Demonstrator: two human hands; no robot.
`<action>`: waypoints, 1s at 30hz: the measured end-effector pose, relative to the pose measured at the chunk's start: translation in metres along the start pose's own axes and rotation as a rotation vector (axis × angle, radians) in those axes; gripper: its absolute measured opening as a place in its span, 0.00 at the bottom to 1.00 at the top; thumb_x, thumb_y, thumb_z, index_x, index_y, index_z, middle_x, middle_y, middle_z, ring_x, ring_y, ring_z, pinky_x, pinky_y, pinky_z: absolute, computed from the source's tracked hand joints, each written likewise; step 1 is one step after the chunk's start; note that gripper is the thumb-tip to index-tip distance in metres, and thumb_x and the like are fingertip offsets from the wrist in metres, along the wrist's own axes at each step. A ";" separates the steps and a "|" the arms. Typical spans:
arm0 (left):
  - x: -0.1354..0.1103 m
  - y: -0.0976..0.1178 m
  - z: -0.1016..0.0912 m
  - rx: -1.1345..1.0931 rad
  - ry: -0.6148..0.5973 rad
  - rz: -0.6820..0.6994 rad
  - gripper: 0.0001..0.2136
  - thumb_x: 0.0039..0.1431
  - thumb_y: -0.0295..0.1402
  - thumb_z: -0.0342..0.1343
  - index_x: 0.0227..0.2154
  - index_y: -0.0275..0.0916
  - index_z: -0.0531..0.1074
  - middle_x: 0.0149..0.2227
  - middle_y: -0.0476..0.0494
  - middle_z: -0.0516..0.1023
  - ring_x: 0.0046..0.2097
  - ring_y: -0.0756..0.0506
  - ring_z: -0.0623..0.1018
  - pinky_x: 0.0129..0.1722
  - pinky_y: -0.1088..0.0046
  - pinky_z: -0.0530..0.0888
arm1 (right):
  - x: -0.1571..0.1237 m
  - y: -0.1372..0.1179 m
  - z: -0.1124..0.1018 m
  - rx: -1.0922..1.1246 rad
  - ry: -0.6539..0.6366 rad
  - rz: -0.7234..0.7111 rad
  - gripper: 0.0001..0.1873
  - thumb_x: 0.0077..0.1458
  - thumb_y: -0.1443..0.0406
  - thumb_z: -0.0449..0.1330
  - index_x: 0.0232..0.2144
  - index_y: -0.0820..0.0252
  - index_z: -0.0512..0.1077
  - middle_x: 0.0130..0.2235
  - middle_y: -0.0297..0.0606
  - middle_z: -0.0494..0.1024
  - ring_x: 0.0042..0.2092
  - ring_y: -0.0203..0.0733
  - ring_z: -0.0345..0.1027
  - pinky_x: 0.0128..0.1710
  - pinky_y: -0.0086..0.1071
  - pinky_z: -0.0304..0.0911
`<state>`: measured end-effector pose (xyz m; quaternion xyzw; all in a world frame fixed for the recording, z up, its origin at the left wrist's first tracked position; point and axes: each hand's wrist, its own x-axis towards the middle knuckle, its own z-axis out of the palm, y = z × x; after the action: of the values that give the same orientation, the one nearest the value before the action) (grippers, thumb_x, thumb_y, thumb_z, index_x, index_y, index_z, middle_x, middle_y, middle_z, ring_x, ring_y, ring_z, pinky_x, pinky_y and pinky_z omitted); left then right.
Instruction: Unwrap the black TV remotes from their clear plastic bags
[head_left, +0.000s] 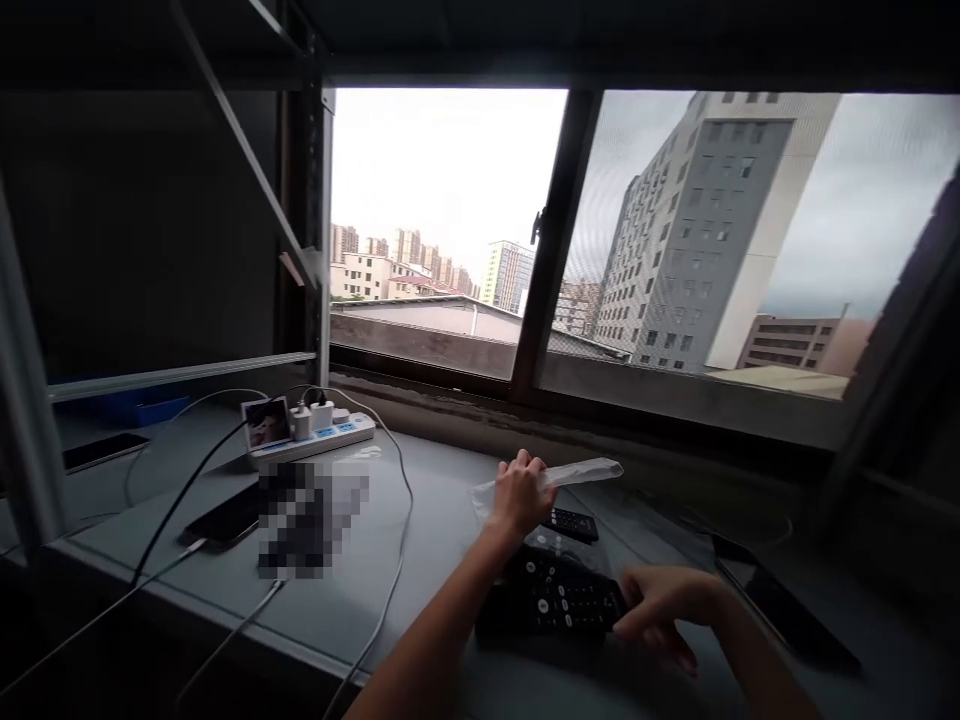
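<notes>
My left hand (521, 492) is closed on a clear plastic bag (589, 472), whose loose end sticks out to the right. Just under that hand, a black remote control (571, 524) shows on the shelf, partly beneath the plastic. Nearer to me lie black remote controls (566, 598) with pale round buttons, close together in the dark; their exact number is hard to make out. At their right end, the thumb and forefinger of my right hand (667, 605) pinch the end of one remote control, while the other fingers curl below.
A dark flat device (784, 605) lies on the right. To the left are a white power strip (322, 435) with chargers, a phone (225, 515), a blurred-out patch and trailing cables (405, 530). A metal rack post (322, 240) stands before the window (450, 200).
</notes>
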<state>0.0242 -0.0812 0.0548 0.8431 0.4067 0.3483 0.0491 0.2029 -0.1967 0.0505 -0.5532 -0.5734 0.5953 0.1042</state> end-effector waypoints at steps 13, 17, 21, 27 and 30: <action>0.000 -0.005 0.021 0.167 -0.126 0.121 0.08 0.54 0.32 0.50 0.36 0.39 0.68 0.40 0.45 0.69 0.42 0.45 0.71 0.44 0.67 0.62 | 0.011 -0.009 -0.011 -0.086 -0.393 0.070 0.37 0.57 0.46 0.38 0.27 0.71 0.74 0.19 0.42 0.74 0.16 0.34 0.65 0.13 0.23 0.59; 0.002 -0.005 0.018 0.180 -0.082 0.117 0.08 0.54 0.31 0.49 0.37 0.39 0.67 0.39 0.46 0.69 0.42 0.45 0.71 0.44 0.67 0.62 | 0.008 -0.017 -0.012 -0.070 -0.543 0.121 0.36 0.58 0.49 0.37 0.27 0.70 0.74 0.20 0.43 0.74 0.15 0.33 0.64 0.13 0.23 0.58; 0.004 0.002 0.005 0.162 0.002 0.107 0.08 0.53 0.31 0.49 0.37 0.40 0.67 0.39 0.47 0.69 0.41 0.45 0.71 0.44 0.67 0.62 | 0.008 -0.018 -0.012 -0.078 -0.615 0.116 0.36 0.57 0.48 0.38 0.27 0.70 0.74 0.21 0.43 0.75 0.15 0.33 0.63 0.13 0.23 0.58; -0.002 0.018 0.002 0.131 -0.008 0.193 0.07 0.53 0.30 0.50 0.36 0.41 0.68 0.38 0.48 0.69 0.40 0.46 0.70 0.44 0.68 0.62 | 0.009 -0.018 -0.011 -0.095 -0.647 0.144 0.36 0.55 0.45 0.41 0.27 0.70 0.75 0.21 0.44 0.75 0.16 0.34 0.63 0.12 0.23 0.56; -0.004 0.020 0.005 0.150 -0.041 0.221 0.07 0.53 0.30 0.50 0.35 0.41 0.68 0.38 0.48 0.69 0.41 0.46 0.70 0.44 0.68 0.62 | 0.007 -0.021 -0.009 -0.105 -0.669 0.140 0.34 0.54 0.45 0.42 0.28 0.67 0.75 0.23 0.44 0.76 0.16 0.33 0.63 0.13 0.23 0.57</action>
<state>0.0384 -0.0968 0.0563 0.8911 0.3351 0.3026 -0.0446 0.1967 -0.1789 0.0663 -0.3700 -0.5664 0.7190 -0.1591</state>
